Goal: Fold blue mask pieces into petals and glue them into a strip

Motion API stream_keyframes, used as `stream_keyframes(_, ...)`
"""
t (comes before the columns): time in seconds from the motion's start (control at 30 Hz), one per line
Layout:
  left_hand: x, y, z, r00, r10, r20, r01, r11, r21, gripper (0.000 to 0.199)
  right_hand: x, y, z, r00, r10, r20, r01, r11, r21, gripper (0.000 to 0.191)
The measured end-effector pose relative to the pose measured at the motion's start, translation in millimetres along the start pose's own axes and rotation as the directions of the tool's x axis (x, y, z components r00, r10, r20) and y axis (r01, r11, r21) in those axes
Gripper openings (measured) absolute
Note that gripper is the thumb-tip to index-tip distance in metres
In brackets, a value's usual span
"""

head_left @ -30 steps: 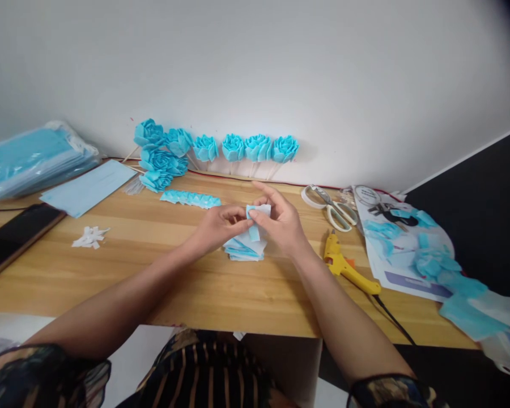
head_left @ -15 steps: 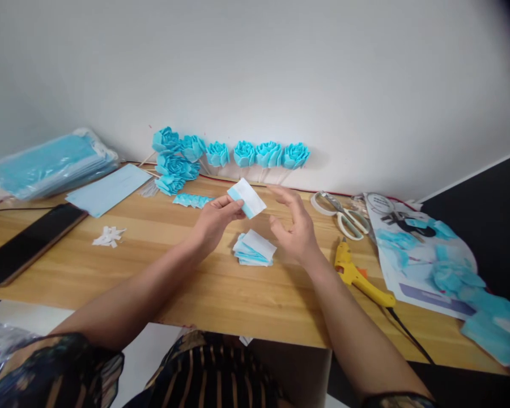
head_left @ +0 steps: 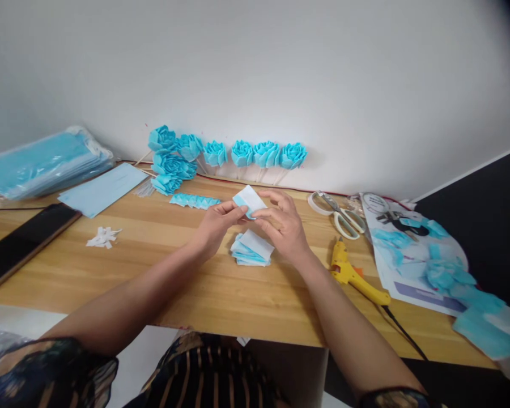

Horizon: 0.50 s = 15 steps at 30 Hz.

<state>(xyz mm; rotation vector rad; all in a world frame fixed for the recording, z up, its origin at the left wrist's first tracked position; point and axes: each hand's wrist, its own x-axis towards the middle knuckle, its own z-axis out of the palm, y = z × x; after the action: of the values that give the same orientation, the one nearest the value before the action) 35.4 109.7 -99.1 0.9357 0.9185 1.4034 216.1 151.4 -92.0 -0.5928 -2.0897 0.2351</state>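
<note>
Between my hands, above the table, is a small folded piece of blue and white mask fabric (head_left: 250, 196). My left hand (head_left: 217, 224) pinches its left lower edge between thumb and fingers. My right hand (head_left: 285, 225) has its thumb and index finger closed on the lower right corner, with the other fingers curved behind. Just below lies a loose stack of similar cut pieces (head_left: 251, 249). A row of small folded blue pieces (head_left: 193, 200) lies beyond my left hand.
Blue fabric roses (head_left: 267, 154) on sticks lean along the wall. On the right are scissors (head_left: 344, 218), a yellow glue gun (head_left: 357, 277) with a cord, and a printed sheet (head_left: 402, 283) under blue scraps. Leftward are a phone (head_left: 25, 243), white scraps (head_left: 103, 237), blue sheets (head_left: 102, 190) and a plastic pack (head_left: 42, 164).
My right hand has moved left and taken hold of the fabric piece, which it was apart from before. My left hand keeps its pinch. The whole view has shifted slightly.
</note>
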Motion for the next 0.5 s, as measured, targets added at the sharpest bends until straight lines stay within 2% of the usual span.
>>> stream_keyframes(0.17,-0.5,1.3,1.4,0.999,0.036,-0.041,-0.031,0.992,0.119,0.028,-1.3,-2.2,1.5,0.968,0.250,0.000,-0.244,0.946,0.213,0.009)
stream_keyframes(0.33,-2.8,4.4,5.1,0.998,0.028,-0.056,-0.017,0.983,0.185,0.026,-1.6,-1.4,4.1,0.885,0.462,0.051,-0.429,0.770,0.472,0.011)
stream_keyframes(0.4,-3.0,3.6,5.4,0.998,0.015,-0.056,-0.004,0.982,0.188,0.027,-1.4,-1.1,4.7,0.856,0.513,0.069,-0.476,0.728,0.493,0.014)
stream_keyframes(0.5,-2.6,1.2,4.7,0.998,0.001,-0.055,0.010,0.979,0.203,0.027,-1.2,-1.0,5.1,0.825,0.561,0.071,-0.524,0.713,0.465,0.018)
